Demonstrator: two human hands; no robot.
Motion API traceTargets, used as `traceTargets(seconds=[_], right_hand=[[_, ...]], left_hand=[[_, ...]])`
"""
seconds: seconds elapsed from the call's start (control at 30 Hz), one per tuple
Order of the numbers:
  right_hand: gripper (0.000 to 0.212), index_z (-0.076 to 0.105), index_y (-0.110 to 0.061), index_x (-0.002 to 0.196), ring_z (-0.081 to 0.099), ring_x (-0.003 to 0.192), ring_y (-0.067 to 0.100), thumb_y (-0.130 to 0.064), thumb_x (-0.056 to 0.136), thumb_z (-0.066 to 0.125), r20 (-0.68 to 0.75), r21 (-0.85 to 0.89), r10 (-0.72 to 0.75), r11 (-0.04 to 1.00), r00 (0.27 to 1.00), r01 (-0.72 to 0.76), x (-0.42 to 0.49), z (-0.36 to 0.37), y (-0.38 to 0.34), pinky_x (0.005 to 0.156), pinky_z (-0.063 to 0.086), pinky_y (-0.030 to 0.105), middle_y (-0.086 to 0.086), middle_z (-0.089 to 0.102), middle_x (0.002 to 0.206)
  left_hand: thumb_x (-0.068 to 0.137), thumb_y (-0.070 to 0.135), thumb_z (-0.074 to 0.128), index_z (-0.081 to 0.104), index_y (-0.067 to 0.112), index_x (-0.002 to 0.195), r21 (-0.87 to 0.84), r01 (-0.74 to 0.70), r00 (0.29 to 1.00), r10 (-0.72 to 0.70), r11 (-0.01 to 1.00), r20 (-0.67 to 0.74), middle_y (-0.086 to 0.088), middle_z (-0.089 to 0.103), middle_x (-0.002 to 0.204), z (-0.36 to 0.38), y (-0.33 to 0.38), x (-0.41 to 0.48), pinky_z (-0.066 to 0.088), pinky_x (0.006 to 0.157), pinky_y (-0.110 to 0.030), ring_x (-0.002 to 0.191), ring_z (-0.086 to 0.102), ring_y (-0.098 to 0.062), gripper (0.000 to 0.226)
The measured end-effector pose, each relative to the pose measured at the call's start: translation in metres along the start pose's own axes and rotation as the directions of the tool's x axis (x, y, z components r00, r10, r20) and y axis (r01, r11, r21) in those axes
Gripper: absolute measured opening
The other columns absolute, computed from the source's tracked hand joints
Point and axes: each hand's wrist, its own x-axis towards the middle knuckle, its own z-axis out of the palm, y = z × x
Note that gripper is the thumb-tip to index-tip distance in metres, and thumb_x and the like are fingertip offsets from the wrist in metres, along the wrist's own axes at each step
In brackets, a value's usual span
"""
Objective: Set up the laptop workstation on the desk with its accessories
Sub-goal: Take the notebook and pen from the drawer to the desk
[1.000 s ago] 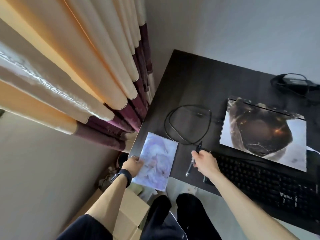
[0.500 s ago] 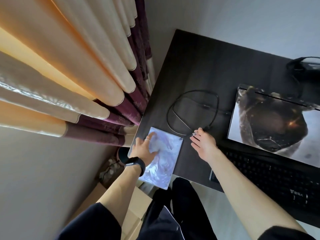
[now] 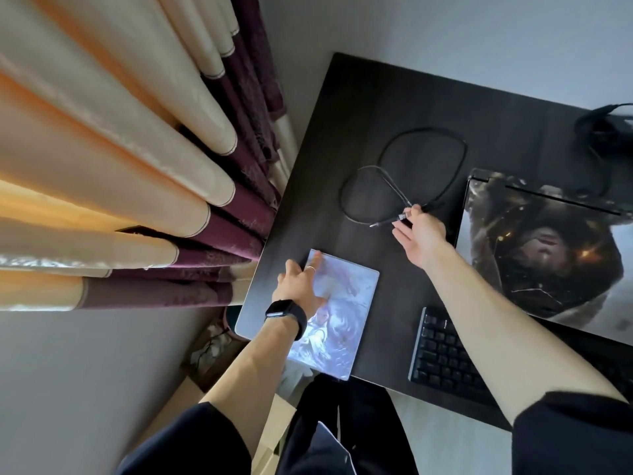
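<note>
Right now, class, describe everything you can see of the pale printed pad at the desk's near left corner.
The pad is a thin, flat rectangle with rounded corners, printed with swirling pale blue and lilac artwork; it looks soft and matte. It lies flat on the dark desk, its near edge at the desk's front edge, perhaps slightly over. The left hand, fingers straight, rests on its far left part. The keyboard lies apart on its right.

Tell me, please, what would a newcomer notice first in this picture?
The closed laptop with dark artwork on its lid, at the right of the desk, draws the eye first. Near the front left corner, the left hand lies flat on a pale printed pad, while the right hand touches a pen by a looped black cable.
</note>
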Motion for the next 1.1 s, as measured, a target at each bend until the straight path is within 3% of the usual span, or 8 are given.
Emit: traceTargets(seconds=[0.17, 0.27, 0.43, 0.53, 0.63, 0.8, 0.9, 1.1], right_hand=[[0.024, 0.062, -0.012, 0.12, 0.065, 0.118, 0.022, -0.029, 0.106, 0.051, -0.006, -0.065, -0.052, 0.997, 0.999, 0.051, 0.01, -0.003, -0.007, 0.094, 0.054, 0.036, 0.0, 0.063, 0.123], [0.031, 0.061, -0.009, 0.122, 0.069, 0.102, 0.025, -0.033, 0.106, 0.051, 0.034, -0.152, -0.031, 0.988, 0.999, 0.036, 0.006, -0.012, -0.004, 0.078, 0.055, 0.032, 0.005, 0.066, 0.121], [0.022, 0.062, -0.016, 0.092, 0.072, 0.091, 0.025, -0.033, 0.104, 0.055, 0.103, -0.202, 0.017, 0.979, 0.995, 0.004, -0.026, -0.035, 0.004, 0.09, 0.055, 0.038, 0.002, 0.072, 0.103], [0.023, 0.062, -0.015, 0.088, 0.071, 0.081, 0.022, -0.034, 0.102, 0.057, 0.088, -0.31, -0.025, 0.949, 0.996, 0.051, -0.051, -0.051, 0.02, 0.082, 0.055, 0.034, 0.003, 0.073, 0.095], [0.029, 0.061, -0.012, 0.084, 0.065, 0.066, 0.019, -0.035, 0.101, 0.059, 0.068, -0.543, -0.109, 0.83, 0.992, 0.129, -0.071, -0.067, 0.049, 0.072, 0.057, 0.035, 0.004, 0.072, 0.084], [0.043, 0.054, -0.014, 0.072, 0.062, 0.08, 0.03, -0.049, 0.097, 0.051, 0.116, -0.942, -0.227, 0.282, 0.967, 0.179, -0.091, -0.082, 0.09, 0.069, 0.045, 0.036, 0.002, 0.067, 0.072], [0.036, 0.059, -0.015, 0.084, 0.063, 0.092, 0.034, -0.048, 0.097, 0.055, 0.129, -0.947, -0.235, 0.26, 0.963, 0.19, -0.091, -0.078, 0.111, 0.071, 0.043, 0.035, 0.004, 0.07, 0.084], [0.031, 0.055, -0.015, 0.11, 0.065, 0.105, 0.035, -0.041, 0.096, 0.061, 0.073, -0.958, -0.272, 0.247, 0.959, 0.143, -0.091, -0.076, 0.137, 0.083, 0.049, 0.039, 0.009, 0.073, 0.106]], left_hand=[[0.084, 0.035, 0.072, 0.007, 0.046, 0.155, 0.009, 0.01, 1.0, -0.01, 1.0, 0.014, -0.005, 0.032, 0.126, -0.005, 0.01, 0.01, 0.049, 0.097, -0.04, 0.115, 0.045, -0.033, 0.096], [0.085, 0.035, 0.072, 0.007, 0.046, 0.155, 0.001, 0.01, 1.0, -0.011, 1.0, 0.01, -0.004, 0.032, 0.124, -0.008, 0.011, 0.013, 0.049, 0.097, -0.041, 0.114, 0.046, -0.033, 0.096], [0.083, 0.044, 0.071, 0.01, 0.046, 0.154, -0.059, -0.008, 1.0, 0.007, 0.998, -0.012, 0.001, 0.032, 0.116, -0.004, 0.001, 0.008, 0.049, 0.097, -0.039, 0.109, 0.051, -0.029, 0.094], [0.084, 0.05, 0.068, 0.016, 0.046, 0.152, -0.128, -0.004, 0.999, -0.001, 0.992, -0.033, 0.002, 0.031, 0.111, 0.002, -0.006, 0.0, 0.05, 0.095, -0.043, 0.104, 0.053, -0.03, 0.086], [0.086, 0.055, 0.062, 0.015, 0.046, 0.151, -0.077, -0.019, 0.998, 0.014, 0.997, -0.068, 0.001, 0.031, 0.12, 0.009, -0.011, -0.021, 0.05, 0.092, -0.046, 0.112, 0.044, -0.03, 0.081], [0.081, 0.07, 0.057, 0.006, 0.05, 0.152, 0.242, -0.144, 0.984, 0.165, 0.959, -0.068, -0.002, -0.005, 0.161, 0.035, -0.007, -0.054, 0.034, 0.103, -0.057, 0.145, 0.008, -0.033, 0.089], [0.078, 0.074, 0.056, 0.003, 0.057, 0.149, 0.166, -0.128, 0.991, 0.131, 0.978, -0.005, 0.012, -0.027, 0.159, 0.043, -0.007, -0.057, 0.03, 0.106, -0.065, 0.149, -0.011, -0.03, 0.09], [0.078, 0.075, 0.057, 0.001, 0.061, 0.147, 0.118, -0.145, 0.989, 0.14, 0.982, 0.049, 0.022, -0.033, 0.154, 0.039, -0.01, -0.054, 0.041, 0.104, -0.061, 0.149, -0.014, -0.028, 0.09]])
